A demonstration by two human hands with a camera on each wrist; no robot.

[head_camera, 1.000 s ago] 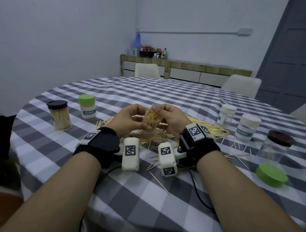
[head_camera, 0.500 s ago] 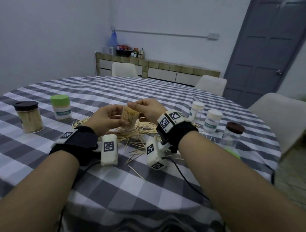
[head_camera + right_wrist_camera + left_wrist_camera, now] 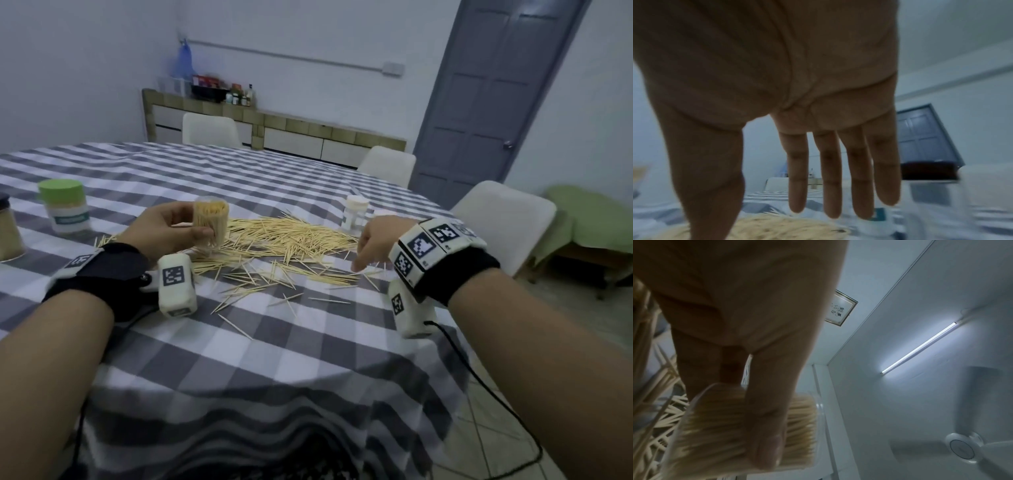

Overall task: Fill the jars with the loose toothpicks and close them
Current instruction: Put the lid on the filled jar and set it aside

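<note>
— So, where do we have the jar (image 3: 210, 224)?
— Our left hand (image 3: 164, 230) grips it upright, full of toothpicks, lidless, just above the surface (image 3: 308, 342) at ten o'clock of the loose pile (image 3: 287, 236).
— And our right hand (image 3: 375, 240)?
— Fingers straight, holding nothing, at three o'clock of the pile, near a white-lidded jar (image 3: 355, 214).
</note>
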